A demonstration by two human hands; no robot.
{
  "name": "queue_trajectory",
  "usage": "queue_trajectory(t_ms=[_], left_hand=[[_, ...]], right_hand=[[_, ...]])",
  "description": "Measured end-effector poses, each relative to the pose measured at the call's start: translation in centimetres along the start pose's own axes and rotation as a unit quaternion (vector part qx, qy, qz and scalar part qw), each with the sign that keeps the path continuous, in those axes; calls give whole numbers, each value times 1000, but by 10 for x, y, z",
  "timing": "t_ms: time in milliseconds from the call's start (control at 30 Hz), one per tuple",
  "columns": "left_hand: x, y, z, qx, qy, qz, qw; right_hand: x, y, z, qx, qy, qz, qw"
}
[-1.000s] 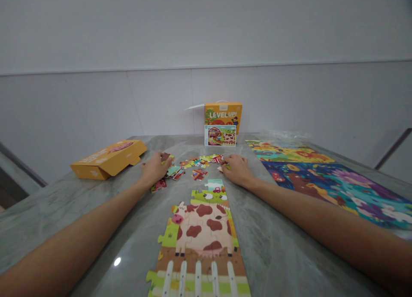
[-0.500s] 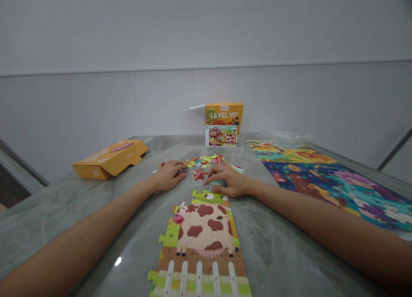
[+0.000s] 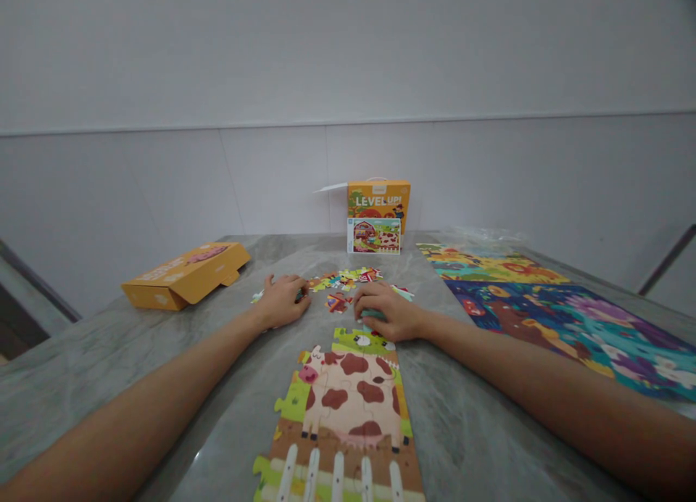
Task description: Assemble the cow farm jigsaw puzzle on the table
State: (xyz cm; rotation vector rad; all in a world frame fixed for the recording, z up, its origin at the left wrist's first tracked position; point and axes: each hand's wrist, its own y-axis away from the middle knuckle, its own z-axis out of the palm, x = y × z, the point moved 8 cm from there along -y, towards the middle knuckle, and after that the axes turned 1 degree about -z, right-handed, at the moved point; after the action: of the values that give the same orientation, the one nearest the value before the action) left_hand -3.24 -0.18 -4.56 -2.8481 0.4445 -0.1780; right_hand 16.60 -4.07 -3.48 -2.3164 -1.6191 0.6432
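Note:
A partly joined jigsaw puzzle (image 3: 353, 408) lies before me, showing a spotted cow, a fence and a sheep at its far end. My right hand (image 3: 392, 313) is just beyond that far end, fingers curled round a pale teal puzzle piece (image 3: 373, 315). To the left, my left hand (image 3: 281, 301) rests with bent fingers; a small dark teal bit, seemingly a puzzle piece (image 3: 299, 295), shows between thumb and fingers. A reddish puzzle piece (image 3: 338, 302) lies between the hands. Beyond them is a heap of loose puzzle pieces (image 3: 345, 278).
A yellow box (image 3: 188, 273) lies at the left. At the back, a picture card (image 3: 375, 236) leans against an orange "LEVEL UP!" box (image 3: 379, 199). Colourful finished puzzles (image 3: 565, 321) cover the right side, with clear plastic wrap (image 3: 481, 236) behind.
The cow puzzle's far end has shifted slightly right. My right fingers have drawn in closer around the teal piece. My left hand has moved a little left, and the view has tilted slightly up.

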Motion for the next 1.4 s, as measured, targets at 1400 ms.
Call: queue_trajectory(t_ms=[1400], left_hand=[[40,13,-7,-32,52,134,989]], right_hand=[[63,18,-16,44,212,376,901]])
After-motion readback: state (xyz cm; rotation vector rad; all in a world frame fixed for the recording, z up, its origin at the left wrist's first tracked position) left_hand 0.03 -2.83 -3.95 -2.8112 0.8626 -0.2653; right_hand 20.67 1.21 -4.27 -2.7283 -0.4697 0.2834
